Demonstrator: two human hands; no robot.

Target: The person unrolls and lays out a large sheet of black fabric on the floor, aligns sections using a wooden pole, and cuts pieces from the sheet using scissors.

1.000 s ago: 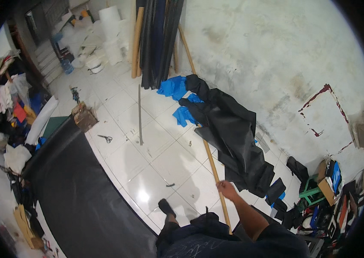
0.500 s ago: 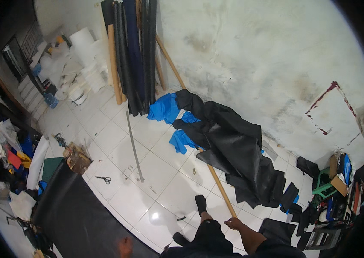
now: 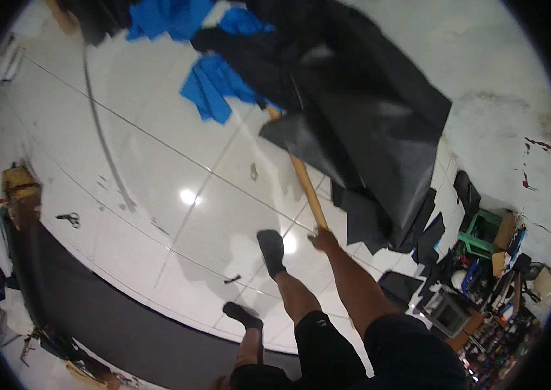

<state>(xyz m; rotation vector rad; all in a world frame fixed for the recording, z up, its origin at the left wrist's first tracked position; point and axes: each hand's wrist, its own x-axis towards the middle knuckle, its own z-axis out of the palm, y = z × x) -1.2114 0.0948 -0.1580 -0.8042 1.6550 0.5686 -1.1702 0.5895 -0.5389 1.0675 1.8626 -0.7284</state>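
Observation:
My right hand (image 3: 321, 241) is closed round the near end of a long tan pole (image 3: 308, 190). The pole slants away from me and runs under a large heap of black sheet material (image 3: 369, 123). Crumpled blue sheet pieces (image 3: 213, 84) stick out from the heap's left side. Only a sliver of my left hand (image 3: 219, 383) shows at the lower edge beside my dark shorts, and its fingers cannot be made out.
Black sheet (image 3: 158, 331) lies spread along the lower left. Scissors (image 3: 69, 220) and a thin grey strip (image 3: 103, 136) rest on the white tiled floor (image 3: 152, 169). At right, a green plastic stool (image 3: 483, 233) stands amid clutter near the wall (image 3: 490, 58).
The view has tilted down and come closer to the heap. My right arm now reaches farther forward, holding the pole's end. My left hand has dropped almost out of the picture.

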